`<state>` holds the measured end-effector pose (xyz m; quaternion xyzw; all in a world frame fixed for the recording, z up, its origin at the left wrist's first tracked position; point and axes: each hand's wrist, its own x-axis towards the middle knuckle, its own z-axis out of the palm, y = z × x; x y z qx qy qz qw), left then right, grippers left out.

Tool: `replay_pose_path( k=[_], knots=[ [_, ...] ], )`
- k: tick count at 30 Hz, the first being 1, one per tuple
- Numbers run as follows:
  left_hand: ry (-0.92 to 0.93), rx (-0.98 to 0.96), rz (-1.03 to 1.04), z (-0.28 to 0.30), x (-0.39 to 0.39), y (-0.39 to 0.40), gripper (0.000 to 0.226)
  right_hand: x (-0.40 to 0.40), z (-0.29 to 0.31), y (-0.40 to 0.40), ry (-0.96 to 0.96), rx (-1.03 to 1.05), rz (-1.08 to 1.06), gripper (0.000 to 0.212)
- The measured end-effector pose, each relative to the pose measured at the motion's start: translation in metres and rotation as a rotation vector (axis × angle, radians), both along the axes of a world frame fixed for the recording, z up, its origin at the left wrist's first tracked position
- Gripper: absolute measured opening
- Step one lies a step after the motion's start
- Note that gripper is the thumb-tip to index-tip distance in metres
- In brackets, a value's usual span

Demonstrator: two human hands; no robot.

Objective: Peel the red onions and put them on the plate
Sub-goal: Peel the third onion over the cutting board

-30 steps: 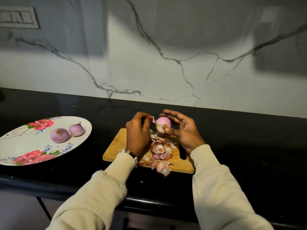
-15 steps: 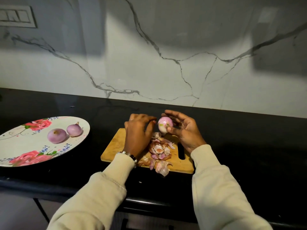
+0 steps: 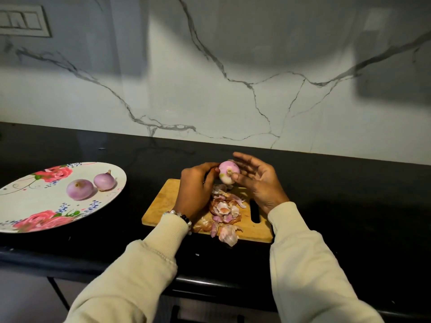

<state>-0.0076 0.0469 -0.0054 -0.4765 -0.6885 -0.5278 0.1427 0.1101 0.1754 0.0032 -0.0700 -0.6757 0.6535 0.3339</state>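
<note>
Black countertop under a white marble-veined backsplash; switch plate top left. Only one view, head cam.

Wooden cutting board sits near the counter's front edge, slot handle at its right end. Pile of onion skins lies on the board's middle, a few pieces hanging over the near edge.

Red onion, mostly peeled, is held up above the far side of the board, between both hands. Right hand: palm toward the camera, thumb pressed on the onion's near face, fingers extended and loosely spread behind it, so it cradles the onion rather than clenching it. Left hand: back of hand to the camera, fingers curled, tips touching the onion's left side. Whether it pinches a skin flap cannot be told. Beaded bracelet on the left wrist; cream sleeves on both arms.

Floral plate rests on the counter well left of the board. Two peeled onions on it, touching: round one, smaller one with a stem tip just right of it.
</note>
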Motion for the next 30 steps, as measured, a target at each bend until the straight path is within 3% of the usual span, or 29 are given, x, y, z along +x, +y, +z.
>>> replay_pose_path(
  k=[11, 30],
  knots=[
    [0.171, -0.144, 0.012, -0.0005, 0.001, -0.001, 0.037, 0.0023, 0.0021, -0.0044, -0.081, 0.094, -0.015, 0.047],
    [0.14, -0.173, -0.004, -0.0014, 0.0034, 0.0, 0.035, 0.0007, -0.0005, -0.0063, -0.074, 0.133, 0.036, 0.045]
  ],
)
